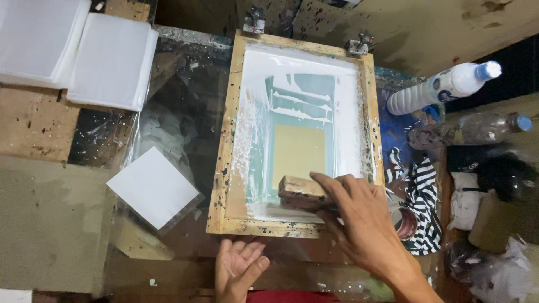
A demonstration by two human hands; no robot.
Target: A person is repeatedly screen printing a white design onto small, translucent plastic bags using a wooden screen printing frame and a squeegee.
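White sheet stacks (112, 59) lie top left, a white bottle (443, 87) lies right of the wooden screen-printing frame (227, 140). Your right hand (359, 216) grips the wooden squeegee (300, 192) at the frame's near edge; your left hand (238, 269) rests open, palm up, just below it.

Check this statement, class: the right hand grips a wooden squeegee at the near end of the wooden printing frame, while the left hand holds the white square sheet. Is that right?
One part is wrong. The head view shows the left hand open and empty below the printing frame; the white square sheet lies apart, untouched. The right hand does grip the wooden squeegee at the near end.
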